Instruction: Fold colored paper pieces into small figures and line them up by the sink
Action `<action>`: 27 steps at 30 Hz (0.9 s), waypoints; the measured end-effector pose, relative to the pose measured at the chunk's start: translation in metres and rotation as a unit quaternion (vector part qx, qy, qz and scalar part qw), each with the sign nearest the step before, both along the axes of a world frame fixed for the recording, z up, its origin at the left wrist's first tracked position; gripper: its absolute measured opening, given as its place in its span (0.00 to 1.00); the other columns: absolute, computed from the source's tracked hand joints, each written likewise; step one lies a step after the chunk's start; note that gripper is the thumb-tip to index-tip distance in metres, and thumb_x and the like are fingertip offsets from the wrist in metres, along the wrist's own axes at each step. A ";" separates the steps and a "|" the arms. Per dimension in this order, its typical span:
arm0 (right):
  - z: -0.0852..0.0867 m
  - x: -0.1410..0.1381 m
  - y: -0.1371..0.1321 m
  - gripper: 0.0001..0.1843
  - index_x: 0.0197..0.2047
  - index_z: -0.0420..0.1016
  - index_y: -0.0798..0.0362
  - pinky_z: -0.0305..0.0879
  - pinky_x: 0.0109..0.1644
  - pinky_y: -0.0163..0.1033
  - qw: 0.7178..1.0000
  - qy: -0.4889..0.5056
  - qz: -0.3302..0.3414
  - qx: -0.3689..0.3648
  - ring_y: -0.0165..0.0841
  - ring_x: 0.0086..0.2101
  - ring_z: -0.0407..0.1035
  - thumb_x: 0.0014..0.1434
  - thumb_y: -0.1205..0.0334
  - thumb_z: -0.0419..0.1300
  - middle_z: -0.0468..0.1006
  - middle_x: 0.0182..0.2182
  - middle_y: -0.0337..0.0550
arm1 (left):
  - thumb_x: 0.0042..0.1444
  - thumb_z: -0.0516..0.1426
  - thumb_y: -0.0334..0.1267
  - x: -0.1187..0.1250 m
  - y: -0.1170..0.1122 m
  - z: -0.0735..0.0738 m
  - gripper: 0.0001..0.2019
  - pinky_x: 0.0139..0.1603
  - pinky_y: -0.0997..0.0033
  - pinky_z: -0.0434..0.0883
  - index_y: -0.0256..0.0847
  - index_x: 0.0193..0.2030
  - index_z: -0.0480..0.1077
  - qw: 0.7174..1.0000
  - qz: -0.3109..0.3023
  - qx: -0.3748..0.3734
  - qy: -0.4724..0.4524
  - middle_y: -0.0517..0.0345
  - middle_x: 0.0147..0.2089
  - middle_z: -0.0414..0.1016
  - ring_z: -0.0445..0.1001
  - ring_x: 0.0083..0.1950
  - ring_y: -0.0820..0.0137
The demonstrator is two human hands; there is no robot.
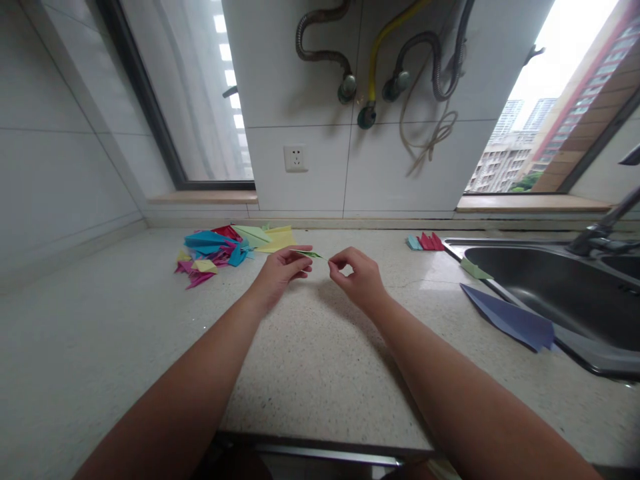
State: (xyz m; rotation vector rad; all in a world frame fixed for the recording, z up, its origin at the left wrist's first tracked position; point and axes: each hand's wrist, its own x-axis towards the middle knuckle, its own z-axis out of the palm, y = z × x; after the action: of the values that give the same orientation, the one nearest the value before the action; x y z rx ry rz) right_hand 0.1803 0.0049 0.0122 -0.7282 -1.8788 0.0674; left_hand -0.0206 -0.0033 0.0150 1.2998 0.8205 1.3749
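Note:
Both my hands are held out over the speckled countertop. My left hand pinches one end of a small folded green paper piece. My right hand pinches the other end, its fingers curled together. The paper is thin and seen almost edge-on, just above the counter surface. A heap of folded coloured papers in blue, pink, yellow and green lies behind my left hand.
A purple folded paper plane rests at the edge of the steel sink on the right, with a small green piece and red and teal folded pieces nearby. A tiled wall with a socket and hoses stands behind.

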 end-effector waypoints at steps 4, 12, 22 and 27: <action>-0.001 0.000 0.000 0.03 0.34 0.72 0.50 0.65 0.39 0.41 1.000 -0.011 0.009 -0.003 0.34 0.32 0.69 0.60 0.66 0.57 0.74 0.29 0.41 | 0.49 0.68 0.40 0.000 -0.002 0.000 0.18 0.36 0.72 0.72 0.41 0.47 0.77 1.000 -0.021 -0.003 -0.016 0.59 0.31 0.78 0.75 0.32 0.73; 0.000 -0.001 -0.001 0.02 0.34 0.71 0.50 0.64 0.39 0.40 1.000 -0.016 0.020 0.003 0.33 0.32 0.68 0.59 0.66 0.58 0.73 0.29 0.41 | 0.47 0.69 0.39 0.000 0.000 0.000 0.15 0.39 0.71 0.74 0.38 0.41 0.76 1.000 -0.015 -0.002 -0.021 0.53 0.34 0.82 0.80 0.36 0.69; 0.002 -0.006 -0.006 0.04 0.39 0.72 0.50 0.65 0.40 0.40 0.998 -0.011 0.059 -0.023 0.33 0.33 0.68 0.59 0.63 0.60 0.73 0.33 0.42 | 0.47 0.69 0.38 0.000 0.003 -0.004 0.11 0.43 0.67 0.77 0.36 0.35 0.76 0.998 -0.026 0.023 -0.052 0.55 0.32 0.81 0.80 0.34 0.71; 0.001 -0.012 -0.007 0.11 0.45 0.76 0.50 0.68 0.39 0.38 0.988 0.054 0.100 -0.102 0.32 0.34 0.70 0.58 0.59 0.63 0.77 0.36 0.44 | 0.47 0.70 0.37 0.001 0.002 -0.004 0.10 0.43 0.69 0.77 0.36 0.33 0.76 0.997 -0.052 0.028 -0.041 0.55 0.33 0.81 0.79 0.34 0.71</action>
State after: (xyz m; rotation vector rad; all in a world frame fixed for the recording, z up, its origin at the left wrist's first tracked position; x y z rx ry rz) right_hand 0.1681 -0.0020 0.0129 -0.6569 -1.8520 0.4254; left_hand -0.0199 -0.0013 0.0106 1.3020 0.6541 1.3666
